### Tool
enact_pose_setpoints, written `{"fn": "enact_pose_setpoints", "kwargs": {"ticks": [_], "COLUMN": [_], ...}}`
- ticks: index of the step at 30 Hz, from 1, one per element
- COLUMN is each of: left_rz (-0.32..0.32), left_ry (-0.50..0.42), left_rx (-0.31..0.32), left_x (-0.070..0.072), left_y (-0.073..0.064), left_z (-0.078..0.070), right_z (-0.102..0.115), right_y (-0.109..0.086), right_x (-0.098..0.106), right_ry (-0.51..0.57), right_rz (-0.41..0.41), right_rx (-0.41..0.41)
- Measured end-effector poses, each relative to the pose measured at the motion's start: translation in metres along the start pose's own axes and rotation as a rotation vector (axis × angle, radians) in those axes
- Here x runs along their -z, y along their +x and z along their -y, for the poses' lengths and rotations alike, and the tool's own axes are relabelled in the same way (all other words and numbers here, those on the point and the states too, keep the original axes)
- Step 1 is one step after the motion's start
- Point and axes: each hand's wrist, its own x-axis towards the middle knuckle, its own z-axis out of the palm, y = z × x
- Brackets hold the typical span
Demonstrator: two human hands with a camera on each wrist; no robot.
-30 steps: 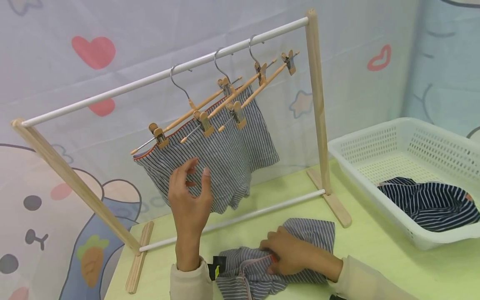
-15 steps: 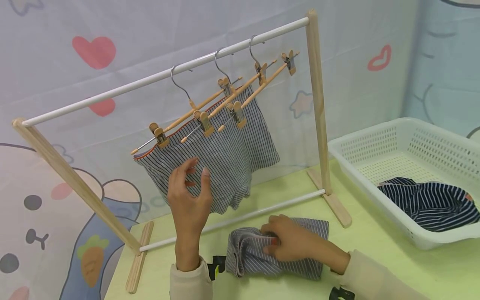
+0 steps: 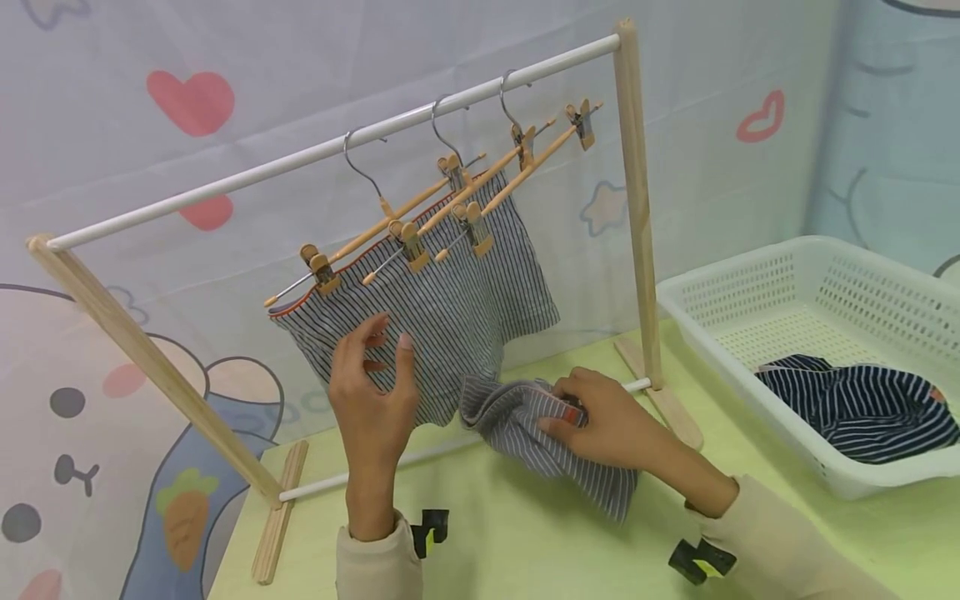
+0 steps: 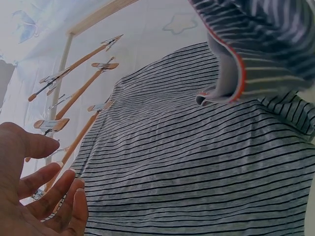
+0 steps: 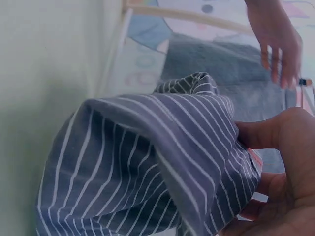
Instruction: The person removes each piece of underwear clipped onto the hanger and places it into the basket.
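My right hand (image 3: 611,421) pinches grey shorts (image 3: 525,429) with white stripes at the waistband, near a small red tag. They hang crumpled from it above the table, and fill much of the right wrist view, with the fingers (image 5: 266,135) at their edge. Light grey, dark-striped shorts (image 3: 450,308) with a red-edged waistband hang clipped to the left hanger (image 3: 408,208). In front of them my left hand (image 3: 372,400) is raised, thumb and fingers apart, holding nothing. The left wrist view shows its fingers (image 4: 49,187) beside the hanging cloth.
Three wooden clip hangers hang on the white rod (image 3: 300,156) of a wooden-framed rack (image 3: 637,208); the middle hanger (image 3: 468,192) and right hanger (image 3: 536,167) bear no clothes. At right, a white basket (image 3: 757,408) contains dark striped clothing (image 3: 862,408). A patterned cloth backdrop stands behind.
My right hand has lifted the grey shorts off the table, up and slightly right toward the hanging pair. They now dangle instead of lying spread out. My left hand has barely moved.
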Motion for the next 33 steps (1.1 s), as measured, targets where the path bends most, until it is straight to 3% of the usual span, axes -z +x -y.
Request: {"fn": "enact_pose_setpoints", "kwargs": {"ticks": [12,27,33], "left_rz": [-0.042,-0.145,-0.154], "left_ry": [0.002,0.031,0.037], "left_rx": [0.007,0.038,0.053], "left_x": [0.002,0.007,0.009], "left_y": [0.0,0.003,0.004], "left_z": [0.002,-0.001,-0.002], "right_z": [-0.006,-0.013,-0.015], "right_y": [0.004,0.003,0.003], "right_x": [0.035,0.063,0.07], "right_ry": [-0.011,-0.068,-0.077], "right_rz": [-0.041,-0.075,-0.078], "right_rx": [-0.135,-0.185,-0.221]}}
